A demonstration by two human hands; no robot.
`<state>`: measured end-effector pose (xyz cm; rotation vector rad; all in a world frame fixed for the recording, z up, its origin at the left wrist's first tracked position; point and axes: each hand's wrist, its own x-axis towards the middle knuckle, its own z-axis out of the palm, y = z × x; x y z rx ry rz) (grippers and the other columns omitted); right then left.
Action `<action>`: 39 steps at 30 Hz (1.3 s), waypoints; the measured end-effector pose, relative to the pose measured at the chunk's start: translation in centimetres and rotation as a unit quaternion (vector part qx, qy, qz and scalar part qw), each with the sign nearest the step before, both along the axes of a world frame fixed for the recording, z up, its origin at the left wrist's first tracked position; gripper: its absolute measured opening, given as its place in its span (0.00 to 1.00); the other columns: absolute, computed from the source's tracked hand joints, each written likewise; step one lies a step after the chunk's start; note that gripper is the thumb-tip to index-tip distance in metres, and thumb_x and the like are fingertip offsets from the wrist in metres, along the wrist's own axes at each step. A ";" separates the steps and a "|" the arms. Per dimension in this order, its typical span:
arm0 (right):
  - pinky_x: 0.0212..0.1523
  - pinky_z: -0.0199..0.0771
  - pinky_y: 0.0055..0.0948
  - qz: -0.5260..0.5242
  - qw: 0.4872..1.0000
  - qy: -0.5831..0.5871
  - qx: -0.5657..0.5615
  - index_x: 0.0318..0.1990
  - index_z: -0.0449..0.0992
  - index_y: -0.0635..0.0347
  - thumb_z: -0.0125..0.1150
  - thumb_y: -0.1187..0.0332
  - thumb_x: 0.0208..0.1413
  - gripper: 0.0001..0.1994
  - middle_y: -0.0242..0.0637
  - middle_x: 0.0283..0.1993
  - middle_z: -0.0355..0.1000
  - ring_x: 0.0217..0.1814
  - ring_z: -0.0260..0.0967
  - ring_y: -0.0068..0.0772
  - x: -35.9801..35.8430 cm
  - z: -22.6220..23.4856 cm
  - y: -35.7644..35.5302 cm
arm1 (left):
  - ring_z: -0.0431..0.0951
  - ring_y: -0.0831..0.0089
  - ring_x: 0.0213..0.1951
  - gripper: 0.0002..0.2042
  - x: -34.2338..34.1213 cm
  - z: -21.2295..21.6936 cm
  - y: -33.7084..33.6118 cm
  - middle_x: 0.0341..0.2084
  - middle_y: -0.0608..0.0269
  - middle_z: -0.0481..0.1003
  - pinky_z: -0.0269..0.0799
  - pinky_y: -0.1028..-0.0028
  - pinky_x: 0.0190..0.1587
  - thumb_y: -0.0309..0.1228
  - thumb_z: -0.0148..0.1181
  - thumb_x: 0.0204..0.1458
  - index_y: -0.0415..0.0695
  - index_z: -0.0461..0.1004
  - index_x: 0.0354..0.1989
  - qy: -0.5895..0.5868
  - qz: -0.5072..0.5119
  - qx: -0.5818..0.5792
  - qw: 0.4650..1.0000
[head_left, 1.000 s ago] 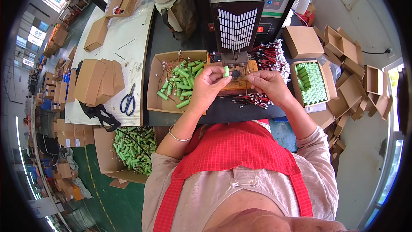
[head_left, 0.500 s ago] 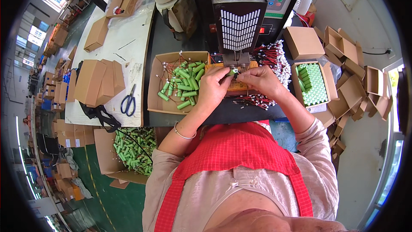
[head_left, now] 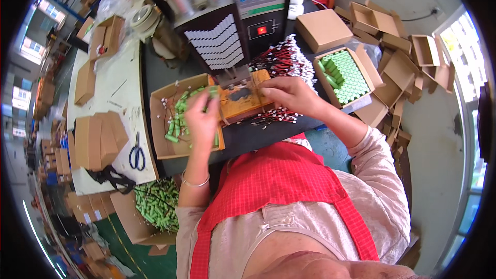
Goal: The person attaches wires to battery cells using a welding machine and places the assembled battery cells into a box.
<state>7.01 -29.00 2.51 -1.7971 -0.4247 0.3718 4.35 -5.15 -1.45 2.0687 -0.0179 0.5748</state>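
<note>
My left hand (head_left: 202,119) is raised at the right side of an open cardboard box (head_left: 163,150), blurred by motion, with a green cylindrical battery cell (head_left: 213,91) between thumb and fingers. In that box lie several loose green cells (head_left: 177,124) with thin red wires. At the right end of a worn orange-yellow block (head_left: 247,97), my right hand (head_left: 293,95) has its fingers pressed together; what they hold, if anything, is hidden. The block sits under the head of a spot welder (head_left: 217,41). Beside the right hand spreads a pile of red wire leads with white connectors (head_left: 289,59).
A box of upright green cells (head_left: 349,77) stands on the right, near a closed carton (head_left: 323,28) and heaped empty cartons (head_left: 398,72). Scissors (head_left: 137,156) lie on the white table (head_left: 111,93) at left. Below is a carton of green cells (head_left: 155,206).
My hands have parted: the left moved left toward the box with the cell, away from the welder tips, and the right moved toward the wire leads. The whole view has tilted and shifted.
</note>
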 end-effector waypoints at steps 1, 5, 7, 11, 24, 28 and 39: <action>0.31 0.70 0.20 -0.016 0.990 -0.137 -0.017 0.41 0.74 0.66 0.55 0.67 0.54 0.11 0.35 0.32 0.73 0.30 0.69 0.20 0.4 -0.7 -1.9 | 0.73 0.71 0.34 0.13 -0.3 -0.4 1.5 0.33 0.57 0.74 0.68 0.75 0.41 0.23 0.60 0.43 0.38 0.74 0.41 -0.001 0.040 -0.047 0.998; 0.37 0.70 0.33 -0.218 0.899 -0.322 -0.203 0.32 0.75 0.64 0.59 0.75 0.43 0.07 0.43 0.31 0.69 0.34 0.69 0.43 2.4 -2.6 -10.3 | 0.71 0.74 0.38 0.19 -1.6 -0.4 5.7 0.46 0.61 0.66 0.68 0.77 0.39 0.23 0.58 0.46 0.42 0.68 0.50 -0.049 0.109 0.023 0.993; 0.41 0.68 0.37 -0.255 0.817 -0.390 -0.340 0.31 0.75 0.63 0.59 0.74 0.43 0.06 0.42 0.35 0.68 0.40 0.66 0.45 3.3 -2.8 -12.9 | 0.70 0.75 0.38 0.17 -2.6 -1.2 6.2 0.47 0.61 0.65 0.68 0.77 0.38 0.24 0.57 0.48 0.42 0.69 0.48 -0.053 0.127 0.004 0.991; 0.42 0.67 0.33 -0.139 0.757 -0.480 -0.420 0.24 0.73 0.61 0.58 0.69 0.43 0.05 0.36 0.35 0.65 0.42 0.62 0.38 5.7 -6.7 -15.8 | 0.71 0.72 0.41 0.10 -3.5 -1.5 4.9 0.44 0.59 0.68 0.68 0.76 0.41 0.24 0.56 0.49 0.39 0.73 0.41 -0.049 0.111 -0.006 0.993; 0.38 0.68 0.36 -0.049 0.706 -0.401 -0.582 0.33 0.68 0.59 0.54 0.64 0.47 0.10 0.44 0.36 0.64 0.40 0.64 0.43 5.4 -5.2 -14.0 | 0.71 0.78 0.35 0.07 -4.9 -2.2 5.0 0.33 0.64 0.72 0.66 0.80 0.38 0.22 0.54 0.50 0.37 0.74 0.37 -0.044 0.133 -0.056 0.988; 0.33 0.72 0.34 -0.057 0.667 -0.393 -0.631 0.33 0.68 0.59 0.50 0.65 0.50 0.07 0.45 0.32 0.66 0.36 0.67 0.42 6.0 -6.5 -14.9 | 0.71 0.80 0.34 0.06 -4.5 -2.4 4.7 0.32 0.64 0.72 0.66 0.81 0.37 0.21 0.54 0.50 0.36 0.74 0.36 -0.046 0.122 -0.084 0.988; 0.27 0.71 0.42 -0.070 0.737 -0.369 -0.561 0.30 0.69 0.58 0.51 0.58 0.51 0.12 0.46 0.26 0.69 0.26 0.70 0.47 6.4 -5.4 -14.6 | 0.69 0.84 0.29 0.06 -4.5 -2.9 5.2 0.29 0.67 0.72 0.64 0.84 0.31 0.22 0.55 0.50 0.36 0.74 0.36 -0.061 0.123 -0.061 0.989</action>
